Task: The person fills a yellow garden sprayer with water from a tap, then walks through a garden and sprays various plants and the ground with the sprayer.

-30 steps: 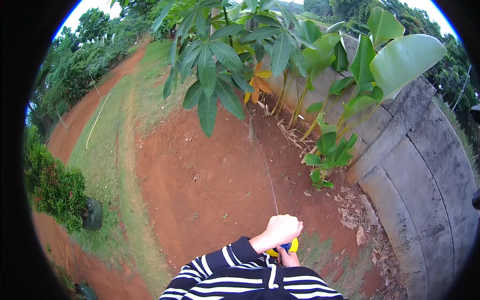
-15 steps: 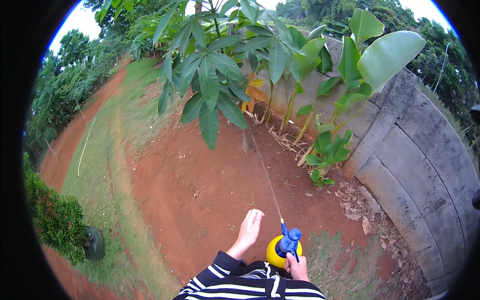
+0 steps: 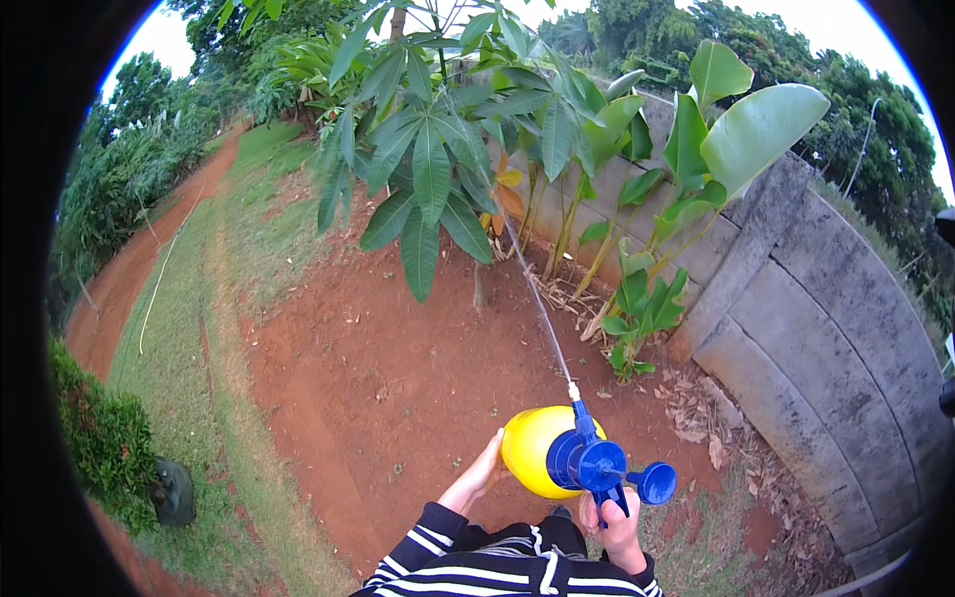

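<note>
A pump sprayer (image 3: 537, 453) with a round yellow tank and blue top lies tilted in front of me, its nozzle (image 3: 574, 391) pointing away. My right hand (image 3: 619, 525) is closed around its blue handle, below the round pump knob (image 3: 656, 484). Against the left side of the yellow tank rests my left hand (image 3: 481, 472), cupping it with the fingertips partly hidden. From the nozzle a thin jet of water (image 3: 542, 313) shoots up toward the leaves of a broad-leaved plant (image 3: 430, 169).
Reddish bare soil (image 3: 348, 398) spreads ahead, bordered by grass (image 3: 179, 328) on the left. Large-leaved plants (image 3: 686, 149) grow along a grey concrete wall (image 3: 826, 368) on the right. A potted shrub (image 3: 104, 423) stands at the left. Dry leaves (image 3: 716, 448) lie near the wall.
The sprayer has been raised and tipped, and its pump knob now shows to the right. My left hand has come onto the tank. The jet has swung from the soil up to the leaves.
</note>
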### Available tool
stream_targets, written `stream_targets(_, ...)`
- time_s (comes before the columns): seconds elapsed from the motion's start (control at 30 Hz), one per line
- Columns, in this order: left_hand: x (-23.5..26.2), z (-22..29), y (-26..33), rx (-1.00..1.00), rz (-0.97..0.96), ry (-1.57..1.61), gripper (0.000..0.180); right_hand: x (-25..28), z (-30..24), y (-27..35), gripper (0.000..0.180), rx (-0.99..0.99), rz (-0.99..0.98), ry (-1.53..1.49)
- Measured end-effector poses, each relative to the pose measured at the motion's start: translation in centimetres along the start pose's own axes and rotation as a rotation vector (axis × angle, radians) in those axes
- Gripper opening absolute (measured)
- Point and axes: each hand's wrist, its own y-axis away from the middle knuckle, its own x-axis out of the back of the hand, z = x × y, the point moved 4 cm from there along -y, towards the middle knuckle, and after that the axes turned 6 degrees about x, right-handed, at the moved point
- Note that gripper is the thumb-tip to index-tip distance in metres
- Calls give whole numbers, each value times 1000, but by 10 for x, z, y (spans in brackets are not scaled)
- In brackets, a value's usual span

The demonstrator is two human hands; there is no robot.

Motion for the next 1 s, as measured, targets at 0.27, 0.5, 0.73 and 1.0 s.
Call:
stream_targets(0.27, 14, -40, 26, 231, 171, 107, 65, -15, 31, 1, 50, -222, -68, 159)
stream_targets(0.5, 40, -21, 31, 116, 341, -42, 62, -25, 22, -8, 56, -166, -159, 42)
stream_targets(0.73, 74, 1, 20, -26, 382, -162, 63, -41, 17, -27, 54, -79, -341, -60)
stream_targets(1.0, 87, -42, 39, 44, 493, 46, 61, -58, 33, -25, 55, -199, -431, -112)
